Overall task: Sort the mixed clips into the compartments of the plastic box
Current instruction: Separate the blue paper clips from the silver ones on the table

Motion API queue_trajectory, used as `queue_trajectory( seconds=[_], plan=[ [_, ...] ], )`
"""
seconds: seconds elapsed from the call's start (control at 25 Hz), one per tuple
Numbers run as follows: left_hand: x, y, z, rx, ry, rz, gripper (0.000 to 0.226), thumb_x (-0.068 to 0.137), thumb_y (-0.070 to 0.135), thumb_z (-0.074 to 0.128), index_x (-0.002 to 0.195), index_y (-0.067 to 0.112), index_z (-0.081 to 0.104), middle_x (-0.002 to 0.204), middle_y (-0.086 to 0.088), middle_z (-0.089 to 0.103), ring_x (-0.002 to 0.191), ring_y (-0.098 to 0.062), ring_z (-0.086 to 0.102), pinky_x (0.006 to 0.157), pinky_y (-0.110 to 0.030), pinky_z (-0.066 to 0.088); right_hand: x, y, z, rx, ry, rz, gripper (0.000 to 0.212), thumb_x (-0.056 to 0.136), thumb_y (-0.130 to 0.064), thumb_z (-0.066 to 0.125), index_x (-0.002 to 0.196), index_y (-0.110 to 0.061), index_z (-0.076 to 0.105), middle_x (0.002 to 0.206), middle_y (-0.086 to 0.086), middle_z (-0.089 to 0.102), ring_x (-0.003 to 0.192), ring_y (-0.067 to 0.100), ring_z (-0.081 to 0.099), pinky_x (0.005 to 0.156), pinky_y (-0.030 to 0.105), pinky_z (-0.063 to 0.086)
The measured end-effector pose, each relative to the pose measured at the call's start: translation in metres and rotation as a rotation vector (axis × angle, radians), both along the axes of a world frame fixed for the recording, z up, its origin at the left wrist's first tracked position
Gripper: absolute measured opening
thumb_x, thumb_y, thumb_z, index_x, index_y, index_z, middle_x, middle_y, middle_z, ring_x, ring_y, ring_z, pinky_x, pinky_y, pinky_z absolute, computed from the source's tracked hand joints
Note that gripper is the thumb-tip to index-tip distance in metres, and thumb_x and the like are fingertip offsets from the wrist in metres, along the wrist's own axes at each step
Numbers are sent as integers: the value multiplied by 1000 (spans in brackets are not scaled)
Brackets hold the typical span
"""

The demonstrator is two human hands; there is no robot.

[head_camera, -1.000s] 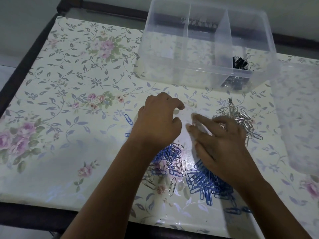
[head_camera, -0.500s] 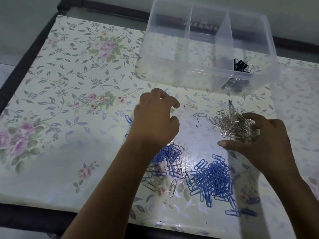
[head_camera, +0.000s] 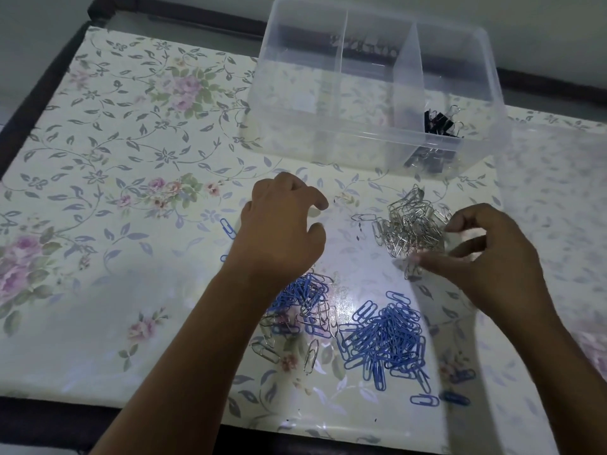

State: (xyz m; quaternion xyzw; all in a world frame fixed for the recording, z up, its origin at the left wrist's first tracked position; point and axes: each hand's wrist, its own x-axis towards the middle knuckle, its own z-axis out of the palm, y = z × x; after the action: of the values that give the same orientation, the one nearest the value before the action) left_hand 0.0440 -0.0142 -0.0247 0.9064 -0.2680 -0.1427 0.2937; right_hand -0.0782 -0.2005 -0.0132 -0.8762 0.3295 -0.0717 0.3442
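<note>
A clear plastic box (head_camera: 331, 139) with three compartments stands at the back; black binder clips (head_camera: 441, 123) lie in its right compartment. A heap of silver paper clips (head_camera: 409, 228) lies in front of the box. My right hand (head_camera: 492, 257) curls around its right side, fingers spread and touching the heap. A pile of blue paper clips (head_camera: 384, 343) lies nearer me. A mixed blue and silver pile (head_camera: 305, 303) sits partly under my left wrist. My left hand (head_camera: 282, 231) hovers palm down, fingers bent, holding nothing I can see.
The table wears a floral plastic cloth (head_camera: 115, 192) with a dark frame edge (head_camera: 39, 421) at the front. The box's clear lid (head_camera: 558, 192) lies at the right. Single blue clips (head_camera: 425, 400) lie scattered near the front, and one (head_camera: 227, 227) beside my left hand.
My right hand moved from the blue pile rightwards to the silver heap, then lifted its fingers around it. My left hand stayed almost still.
</note>
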Motion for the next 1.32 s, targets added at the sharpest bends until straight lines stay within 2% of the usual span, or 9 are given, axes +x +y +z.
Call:
queue_trajectory(
  seconds=[0.16, 0.36, 0.56, 0.72, 0.88, 1.0, 1.08, 1.16, 1.32],
  plan=[
    [0, -1, -1, -1, -6, -1, 45, 69, 30, 40, 107, 20, 62, 113, -3, 53, 114, -23, 41, 96, -31, 29, -3, -1, -1, 17, 181, 198, 57, 39, -24, 92, 80, -28, 52, 92, 0, 54, 63, 17, 54, 53, 16, 39],
    [-1, 0, -1, 7, -3, 17, 46, 69, 31, 39, 107, 20, 62, 114, -3, 54, 113, -23, 44, 96, -34, 32, 2, 6, -17, -80, -81, 62, 30, 67, -8, 81, 73, -20, 54, 82, 2, 57, 64, 3, 56, 56, 3, 39],
    [4, 7, 13, 10, -48, 353, 40, 82, 21, 54, 121, 15, 54, 128, -8, 46, 117, -26, 46, 96, -40, 40, 6, 20, -24, -301, -222, 230, 13, 78, -2, 67, 87, -10, 67, 91, 0, 53, 75, 4, 51, 69, 3, 35],
    [-5, 7, 12, 294, 152, 373, 68, 89, 29, 49, 146, 19, 12, 154, -9, 3, 141, -33, 7, 108, -48, 25, 8, 29, -33, -347, -220, 369, 19, 76, -8, 58, 92, -9, 68, 93, 5, 58, 87, 16, 50, 76, 14, 32],
    [-36, -16, -4, 386, 214, -33, 73, 93, 46, 31, 144, 29, -18, 149, -8, -34, 134, -39, -33, 112, -49, -10, 12, 30, -33, -371, -245, 364, 21, 80, -15, 50, 90, -9, 68, 91, 5, 58, 85, 8, 46, 77, 4, 28],
    [-44, -25, -3, 146, 245, -182, 70, 86, 43, 30, 146, 31, -4, 156, -4, -17, 139, -32, -26, 114, -45, -8, 14, 32, -31, -395, -275, 338, 26, 81, -17, 46, 90, -8, 68, 90, 6, 59, 84, 10, 48, 75, 8, 30],
    [-37, -22, 3, -46, 237, -119, 61, 88, 34, 38, 145, 24, 17, 154, -7, 14, 144, -28, 5, 116, -42, 13, 15, 34, -31, -413, -287, 334, 23, 81, -14, 49, 91, -6, 68, 89, 8, 60, 83, 12, 50, 74, 13, 33],
    [-26, -15, 12, -172, 170, 43, 48, 90, 26, 44, 136, 18, 37, 138, -5, 40, 128, -23, 38, 106, -37, 34, 14, 35, -30, -394, -293, 347, 20, 79, -9, 53, 91, -7, 68, 89, 7, 60, 82, 11, 49, 72, 14, 34],
    [-5, 6, 19, 24, 44, 290, 37, 87, 16, 49, 123, 14, 47, 124, -7, 48, 115, -25, 46, 97, -38, 40, 13, 39, -29, -323, -302, 408, 20, 77, -4, 57, 93, -8, 69, 89, 4, 59, 79, 4, 47, 70, 12, 39]
  ],
)
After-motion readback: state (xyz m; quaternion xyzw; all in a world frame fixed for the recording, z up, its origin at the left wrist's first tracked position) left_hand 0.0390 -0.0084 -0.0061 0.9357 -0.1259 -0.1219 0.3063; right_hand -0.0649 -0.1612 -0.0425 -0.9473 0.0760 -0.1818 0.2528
